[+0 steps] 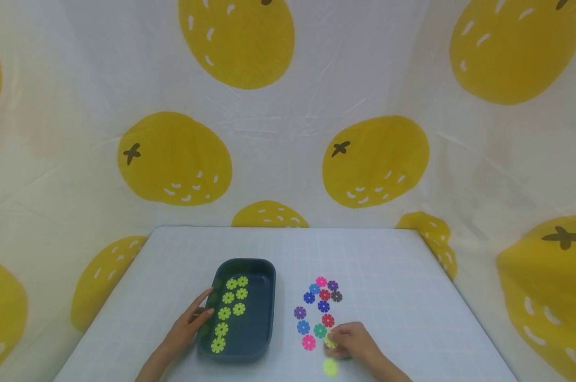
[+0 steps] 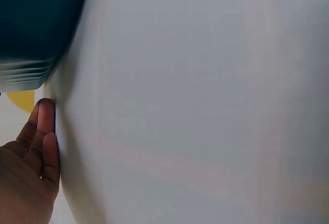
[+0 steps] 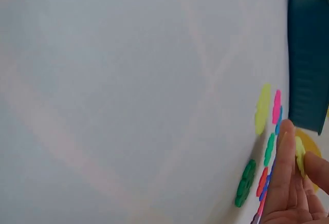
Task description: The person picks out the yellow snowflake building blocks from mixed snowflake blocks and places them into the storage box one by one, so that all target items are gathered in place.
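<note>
My right hand (image 1: 357, 344) pinches a yellow-green notched plastic disc (image 3: 300, 157) between thumb and finger, just over the table. A second yellow-green disc (image 1: 330, 366) lies flat nearer the front edge. Beyond the hand lie several loose discs, among them a pink one (image 1: 309, 342), a green one (image 1: 320, 330) and a red one (image 1: 328, 320). The dark teal tray (image 1: 256, 350) has several yellow-green discs (image 1: 224, 313) in two columns along its left side. With fingers extended, my left hand (image 1: 185, 329) rests against the tray's left side.
A dark green disc (image 3: 245, 183) shows beside the right hand in the right wrist view. The white table (image 1: 388, 276) backs onto a cloth (image 1: 288, 159) printed with big yellow fruits, which also hangs along both sides.
</note>
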`<control>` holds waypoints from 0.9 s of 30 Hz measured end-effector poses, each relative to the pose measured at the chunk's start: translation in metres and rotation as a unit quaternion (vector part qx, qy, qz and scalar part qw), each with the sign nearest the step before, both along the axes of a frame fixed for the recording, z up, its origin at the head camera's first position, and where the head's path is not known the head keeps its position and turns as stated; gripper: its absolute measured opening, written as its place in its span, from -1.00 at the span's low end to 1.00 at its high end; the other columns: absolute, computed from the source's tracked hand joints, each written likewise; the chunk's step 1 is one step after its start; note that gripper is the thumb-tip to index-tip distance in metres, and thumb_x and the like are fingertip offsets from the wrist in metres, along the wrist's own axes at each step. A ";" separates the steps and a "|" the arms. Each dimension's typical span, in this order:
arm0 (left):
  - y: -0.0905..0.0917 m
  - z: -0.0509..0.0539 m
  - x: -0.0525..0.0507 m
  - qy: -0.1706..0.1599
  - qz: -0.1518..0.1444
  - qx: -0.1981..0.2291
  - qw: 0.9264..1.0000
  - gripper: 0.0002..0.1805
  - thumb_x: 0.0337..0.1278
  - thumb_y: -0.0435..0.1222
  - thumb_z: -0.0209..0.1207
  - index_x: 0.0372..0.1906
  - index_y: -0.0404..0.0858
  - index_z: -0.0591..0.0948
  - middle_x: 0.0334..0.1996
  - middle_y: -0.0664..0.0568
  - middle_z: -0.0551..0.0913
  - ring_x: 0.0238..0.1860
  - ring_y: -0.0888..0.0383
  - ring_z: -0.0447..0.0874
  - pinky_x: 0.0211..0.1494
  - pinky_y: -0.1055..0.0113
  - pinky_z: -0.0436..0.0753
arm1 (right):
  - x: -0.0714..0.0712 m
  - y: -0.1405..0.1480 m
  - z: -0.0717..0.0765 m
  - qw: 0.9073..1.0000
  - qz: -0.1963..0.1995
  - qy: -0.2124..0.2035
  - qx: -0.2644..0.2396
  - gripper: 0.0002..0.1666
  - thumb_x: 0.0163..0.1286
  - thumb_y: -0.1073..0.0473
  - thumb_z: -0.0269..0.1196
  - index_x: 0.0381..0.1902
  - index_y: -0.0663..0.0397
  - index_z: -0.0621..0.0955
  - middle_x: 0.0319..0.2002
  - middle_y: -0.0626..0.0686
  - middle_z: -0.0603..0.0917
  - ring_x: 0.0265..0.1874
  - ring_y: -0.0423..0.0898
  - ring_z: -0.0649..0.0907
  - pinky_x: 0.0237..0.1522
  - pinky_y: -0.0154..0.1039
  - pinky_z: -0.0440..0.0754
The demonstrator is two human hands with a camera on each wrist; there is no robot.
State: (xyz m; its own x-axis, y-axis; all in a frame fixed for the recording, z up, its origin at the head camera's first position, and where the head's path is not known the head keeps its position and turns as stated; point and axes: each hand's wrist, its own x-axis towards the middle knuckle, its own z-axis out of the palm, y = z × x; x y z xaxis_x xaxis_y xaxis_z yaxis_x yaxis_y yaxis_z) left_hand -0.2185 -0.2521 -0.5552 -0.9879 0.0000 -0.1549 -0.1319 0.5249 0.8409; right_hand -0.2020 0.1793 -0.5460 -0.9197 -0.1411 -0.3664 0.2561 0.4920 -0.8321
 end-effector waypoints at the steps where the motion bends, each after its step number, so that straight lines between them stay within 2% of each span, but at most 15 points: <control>1: 0.000 0.001 0.000 0.000 0.000 0.001 1.000 -0.31 0.39 0.11 0.07 0.53 0.21 0.16 0.47 -0.20 0.28 0.23 -0.17 0.51 0.15 -0.11 0.60 | 0.000 -0.001 0.002 1.000 -0.013 -0.016 -0.009 -0.73 0.36 0.11 0.30 -0.19 0.25 0.71 -0.42 -0.03 0.76 -0.42 -0.11 0.76 -0.31 -0.26 0.73; 4: 0.000 0.002 0.001 0.001 -0.003 0.004 1.000 -0.31 0.39 0.11 0.07 0.53 0.20 0.16 0.48 -0.20 0.27 0.24 -0.17 0.50 0.15 -0.11 0.60 | -0.002 -0.002 0.007 0.996 -0.046 -0.056 -0.055 -0.61 0.37 0.13 0.30 -0.04 0.39 0.64 -0.38 0.04 0.78 -0.37 -0.06 0.80 -0.26 -0.26 0.75; 8: 0.000 0.001 0.001 0.000 -0.004 0.004 1.000 -0.31 0.39 0.10 0.07 0.54 0.17 0.16 0.48 -0.21 0.27 0.24 -0.18 0.50 0.15 -0.12 0.60 | -0.002 -0.002 0.011 0.983 -0.071 -0.096 -0.138 -0.50 0.39 0.19 0.26 0.09 0.54 0.50 -0.28 0.19 0.78 -0.26 0.01 0.81 -0.19 -0.21 0.75; 11: 0.000 0.001 0.001 -0.003 -0.001 0.003 1.000 -0.31 0.39 0.11 0.07 0.53 0.19 0.16 0.46 -0.21 0.29 0.24 -0.18 0.50 0.15 -0.14 0.59 | -0.001 -0.002 0.014 0.974 -0.080 -0.114 -0.177 -0.48 0.41 0.22 0.23 0.12 0.60 0.44 -0.20 0.27 0.77 -0.20 0.05 0.80 -0.16 -0.18 0.75; 20: 0.000 0.003 0.002 -0.008 -0.001 -0.002 1.000 -0.30 0.37 0.13 0.08 0.53 0.19 0.16 0.46 -0.22 0.29 0.23 -0.18 0.51 0.15 -0.16 0.59 | -0.007 -0.010 0.022 0.955 -0.098 -0.129 -0.248 -0.30 0.42 0.24 0.20 0.28 0.70 0.23 -0.14 0.29 0.75 -0.13 0.10 0.78 -0.08 -0.15 0.73; 27: 0.000 0.002 0.001 -0.004 -0.002 0.003 1.000 -0.31 0.38 0.12 0.07 0.53 0.20 0.16 0.47 -0.20 0.27 0.24 -0.17 0.50 0.15 -0.14 0.59 | -0.011 -0.020 0.036 0.955 -0.102 -0.130 -0.245 -0.47 0.42 0.23 0.22 0.16 0.58 0.41 -0.17 0.27 0.77 -0.14 0.07 0.79 -0.10 -0.22 0.72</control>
State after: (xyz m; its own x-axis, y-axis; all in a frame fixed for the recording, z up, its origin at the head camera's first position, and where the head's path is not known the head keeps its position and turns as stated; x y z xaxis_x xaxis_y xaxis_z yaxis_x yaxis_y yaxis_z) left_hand -0.2172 -0.2523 -0.5534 -0.9866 0.0055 -0.1634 -0.1367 0.5201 0.8431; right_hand -0.2132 0.1597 -0.5096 -0.8333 -0.1820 -0.5220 0.5341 -0.0218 -0.8451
